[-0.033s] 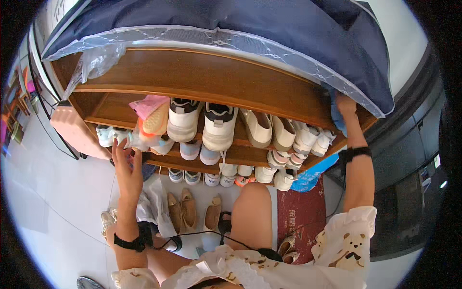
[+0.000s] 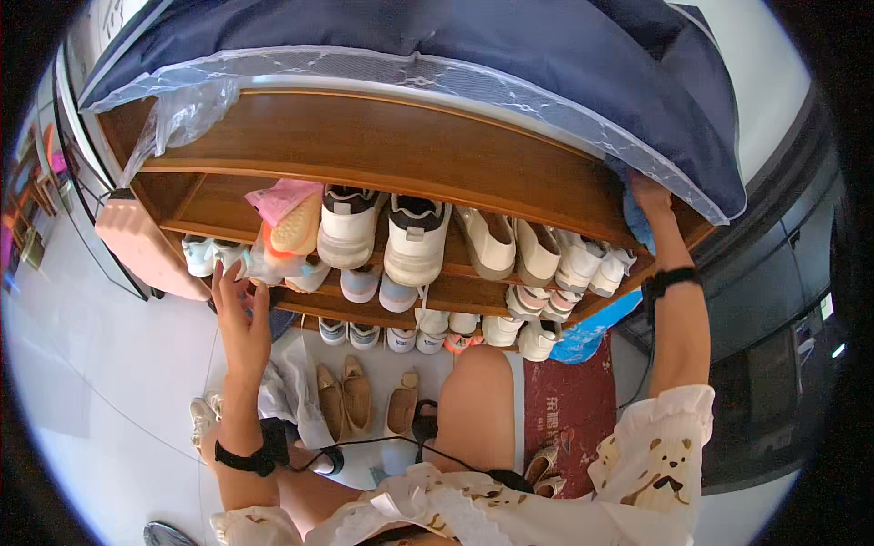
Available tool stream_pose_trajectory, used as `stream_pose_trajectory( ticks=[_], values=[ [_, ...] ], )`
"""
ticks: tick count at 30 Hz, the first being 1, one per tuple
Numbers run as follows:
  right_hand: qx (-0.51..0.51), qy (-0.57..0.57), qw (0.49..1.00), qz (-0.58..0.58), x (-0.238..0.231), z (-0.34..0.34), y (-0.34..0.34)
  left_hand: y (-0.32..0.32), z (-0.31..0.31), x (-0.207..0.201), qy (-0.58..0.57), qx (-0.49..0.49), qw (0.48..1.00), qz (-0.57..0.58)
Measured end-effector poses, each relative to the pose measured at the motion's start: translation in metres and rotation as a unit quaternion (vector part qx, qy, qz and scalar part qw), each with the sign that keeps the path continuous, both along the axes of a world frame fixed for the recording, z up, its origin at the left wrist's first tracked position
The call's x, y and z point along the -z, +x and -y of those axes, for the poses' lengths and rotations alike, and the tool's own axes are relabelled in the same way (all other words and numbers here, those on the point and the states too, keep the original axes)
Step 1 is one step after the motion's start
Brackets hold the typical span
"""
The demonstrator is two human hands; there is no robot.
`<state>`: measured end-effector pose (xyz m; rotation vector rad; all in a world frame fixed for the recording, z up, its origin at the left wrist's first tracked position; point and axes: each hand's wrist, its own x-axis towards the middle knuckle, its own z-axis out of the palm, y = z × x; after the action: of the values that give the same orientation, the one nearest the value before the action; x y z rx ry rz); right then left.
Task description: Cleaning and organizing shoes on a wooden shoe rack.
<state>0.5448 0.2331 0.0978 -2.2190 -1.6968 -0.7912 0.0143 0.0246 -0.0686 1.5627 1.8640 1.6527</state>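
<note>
My right hand [image 2: 652,195] reaches up to the right end of the shoe rack's upper shelf [image 2: 391,136]. It is closed on a blue cloth [image 2: 635,217] pressed against the wood; its fingertips are partly hidden under the hanging cover. My left hand [image 2: 240,318] is raised in front of the rack's left side, fingers apart and holding nothing. Close to its fingertips are pale blue-and-white shoes [image 2: 200,256] and a clear plastic bag around an orange-yellow shoe [image 2: 293,232]. White sneakers with black linings [image 2: 416,241] and cream flats [image 2: 485,244] stand on the shelf between my hands.
A navy cover with a lace edge [image 2: 437,27] overhangs the rack top. Clear plastic [image 2: 189,116] hangs at its left. A pink case [image 2: 150,246] stands beside it. Beige flats [image 2: 358,396] and a red mat [image 2: 574,409] lie on the floor. A black cable [image 2: 391,439] runs between my wrists.
My right hand and the blue cloth have shifted very slightly to the left along the shelf. My left hand stays in place.
</note>
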Motion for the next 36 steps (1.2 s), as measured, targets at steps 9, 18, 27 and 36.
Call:
stream_pose_trajectory(
  ticks=[9,18,27,36],
  values=[
    [-0.143,-0.129,0.981,-0.009,0.005,-0.058,-0.107,0.01,0.011,-0.018,0.01,-0.012,0.999,-0.036],
    [-0.251,-0.143,0.956,-0.044,0.008,-0.089,-0.195,0.011,0.016,-0.027,0.012,-0.028,0.998,-0.048],
    [-0.331,-0.231,0.914,-0.033,-0.015,-0.064,-0.351,0.005,0.025,-0.035,0.027,-0.023,0.999,-0.008],
    [-0.445,-0.241,0.859,-0.082,-0.012,-0.058,-0.47,-0.003,0.024,-0.031,0.034,-0.03,0.999,0.025]
  ],
)
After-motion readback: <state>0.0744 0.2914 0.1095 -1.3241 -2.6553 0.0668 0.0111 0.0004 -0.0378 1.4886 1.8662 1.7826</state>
